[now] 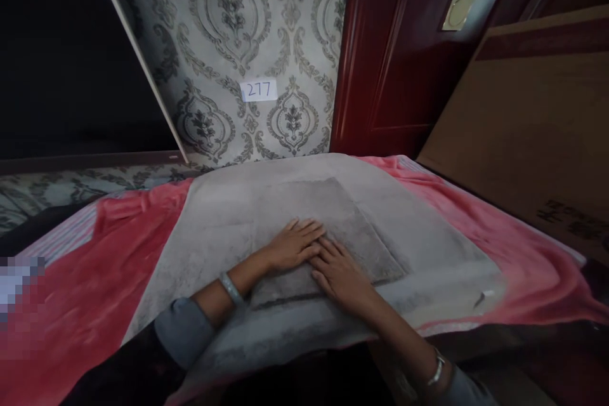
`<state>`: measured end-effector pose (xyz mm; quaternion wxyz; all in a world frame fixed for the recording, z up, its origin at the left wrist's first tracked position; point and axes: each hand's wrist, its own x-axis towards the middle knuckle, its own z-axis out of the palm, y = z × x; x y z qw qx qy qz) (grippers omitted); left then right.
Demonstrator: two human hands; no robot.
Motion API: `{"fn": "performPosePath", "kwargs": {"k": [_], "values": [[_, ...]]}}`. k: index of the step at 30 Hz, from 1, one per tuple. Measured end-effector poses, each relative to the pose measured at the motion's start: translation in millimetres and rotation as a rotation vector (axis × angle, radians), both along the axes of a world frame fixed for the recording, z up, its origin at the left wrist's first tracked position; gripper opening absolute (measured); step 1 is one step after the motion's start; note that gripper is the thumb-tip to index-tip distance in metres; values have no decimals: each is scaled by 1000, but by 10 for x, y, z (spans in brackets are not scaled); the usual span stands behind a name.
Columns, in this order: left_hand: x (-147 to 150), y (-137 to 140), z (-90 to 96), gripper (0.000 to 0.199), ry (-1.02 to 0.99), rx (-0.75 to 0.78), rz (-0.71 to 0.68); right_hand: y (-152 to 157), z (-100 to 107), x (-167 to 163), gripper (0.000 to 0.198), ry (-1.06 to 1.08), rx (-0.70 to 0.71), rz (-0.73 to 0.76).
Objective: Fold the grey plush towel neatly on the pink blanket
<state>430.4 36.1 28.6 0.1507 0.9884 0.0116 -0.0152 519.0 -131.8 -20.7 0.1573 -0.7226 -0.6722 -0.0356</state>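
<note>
Well, red blanket point(137, 247): on my left, showing from under the larger grey cloth point(214, 196), perhaps as a soft base.
Left hand point(292, 244): open, palm down, gripping nothing; it rests on the folded grey square point(299, 200), its spread likely holding the fabric level.
Folded square's place: upon the larger cloth, under both my palms, within easy reach.
Right hand point(342, 276): also open and flat, fingertips touching or just beside the left's, probably to share the pressure evenly.
White tag point(485, 296): near the larger cloth's right corner, apart from me.
Cardboard box point(537, 120): far right, seemingly out of my way.
</note>
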Motion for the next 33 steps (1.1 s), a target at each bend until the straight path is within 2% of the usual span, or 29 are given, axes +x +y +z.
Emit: {"fn": "performPosePath", "kwargs": {"k": [3, 5, 8, 14, 16, 19, 24, 26, 28, 30, 33], "values": [[49, 267, -124, 58, -31, 66, -25, -12, -26, 25, 48, 1, 12, -8], [98, 455, -156, 59, -51, 123, 34, -14, -21, 37, 50, -3, 15, -7], [219, 752, -156, 61, -34, 197, 207, -19, -19, 32, 54, -6, 25, -2], [357, 1227, -150, 68, 54, 214, 745, -32, -26, 37, 55, 9, 31, -11], [340, 1287, -165, 71, 53, 214, 825, -29, -30, 42, 54, 19, 25, -17], [291, 1306, -169, 70, 63, 220, 861, -20, -43, 29, 51, 40, 29, -20], [268, 1196, -14, 72, 105, 245, 854, -17, 12, 40, 47, 119, 54, -6], [330, 1052, 82, 72, 87, 265, 787, -21, 87, 116, 43, 201, 79, 14], [445, 840, 151, 67, 61, 269, 636, -26, 168, 228, 42, 260, 132, -17], [598, 600, 164, 62, 28, 245, 399, -29, 214, 335, 45, 236, 171, -136], [829, 322, 84, 60, 9, 200, 119, -31, 183, 409, 56, 126, 63, -299]]}}
